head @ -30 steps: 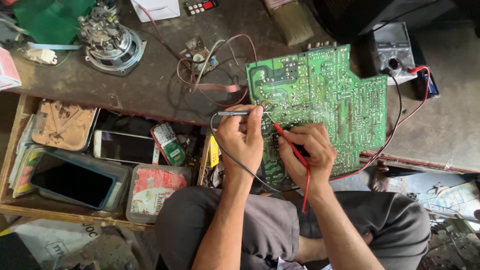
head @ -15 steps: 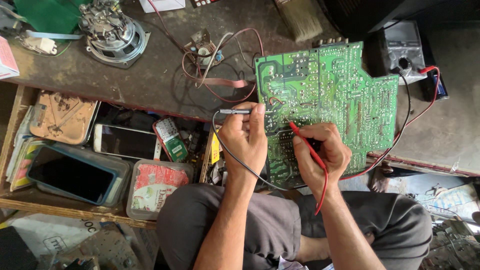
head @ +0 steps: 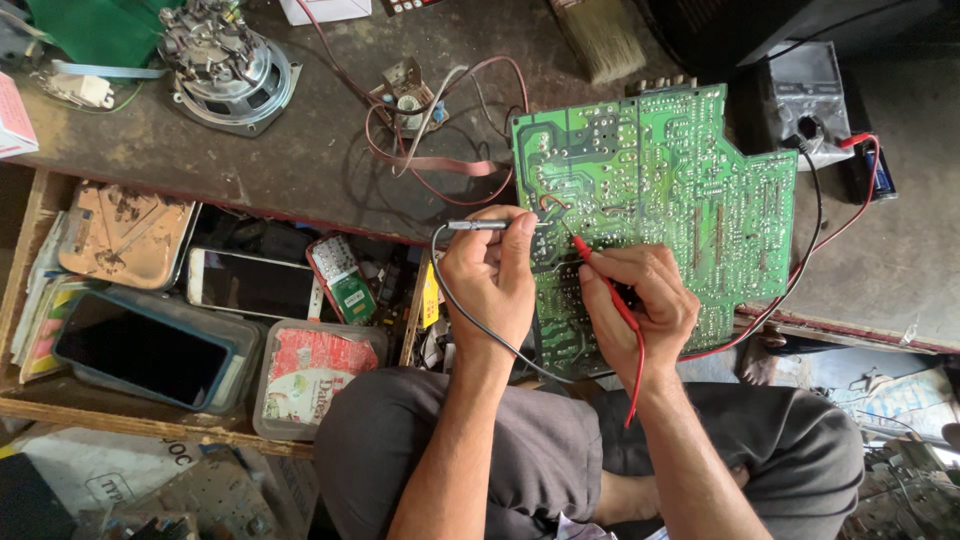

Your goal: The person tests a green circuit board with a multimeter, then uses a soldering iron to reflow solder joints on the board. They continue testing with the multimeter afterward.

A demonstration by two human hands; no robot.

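A large green circuit board (head: 680,190) lies solder side up on the workbench edge over my lap. My left hand (head: 492,275) grips a slim metal probe (head: 478,226) with a grey lead, its tip at the board's left edge. My right hand (head: 640,300) holds a red probe (head: 585,252) like a pen, its point touching the board near the left hand's probe. The red lead and a black lead run around the board's right side to a grey multimeter (head: 805,95) at the upper right.
A speaker-like metal part (head: 225,65), a small component with looped wires (head: 415,100) and a brush (head: 600,35) lie on the bench (head: 250,160). An open drawer at left holds phones (head: 250,283), a tablet (head: 140,350), a plastic tub (head: 310,375) and clutter.
The view has shifted slightly, so the board sits further right in frame. Both hands keep their probes pressed to the same area of the board.
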